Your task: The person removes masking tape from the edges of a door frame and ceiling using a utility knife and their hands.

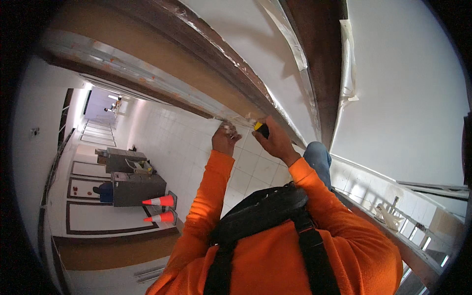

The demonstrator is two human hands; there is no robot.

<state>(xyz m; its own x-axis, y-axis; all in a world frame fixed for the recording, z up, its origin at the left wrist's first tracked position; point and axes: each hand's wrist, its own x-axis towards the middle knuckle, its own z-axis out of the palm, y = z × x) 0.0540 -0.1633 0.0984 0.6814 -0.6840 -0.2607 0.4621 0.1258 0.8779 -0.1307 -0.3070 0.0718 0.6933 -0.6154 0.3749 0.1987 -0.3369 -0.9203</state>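
Showing its yellow-and-black end, the tool (262, 130) is held in the right hand (276, 140), just right of the middle of the frame, with the fingers closed round it. In the left hand (226, 140), a little to the left, the fingers are drawn in narrowly on a pale scrap (229, 128); its kind is too small to be told. Both hands are raised near the lower edge of the trim (172, 64), which is seen running from the upper left towards the centre. Whether the trim is touched by the tool cannot be told.

For good control, the tool is best gripped close to its working end, held at a low, even angle to the trim and moved in short, light strokes, so that the brown face is not gouged. The left fingers should be kept out of its path, and the scrap gathered rather than dropped on the tiled floor (253, 169) below.

Further out, pale strips (347, 64) are seen along the dark post (324, 49) at the upper right. A black bag (260, 206) is worn at the chest, lower centre, and two cones (162, 200) are seen at the lower left.
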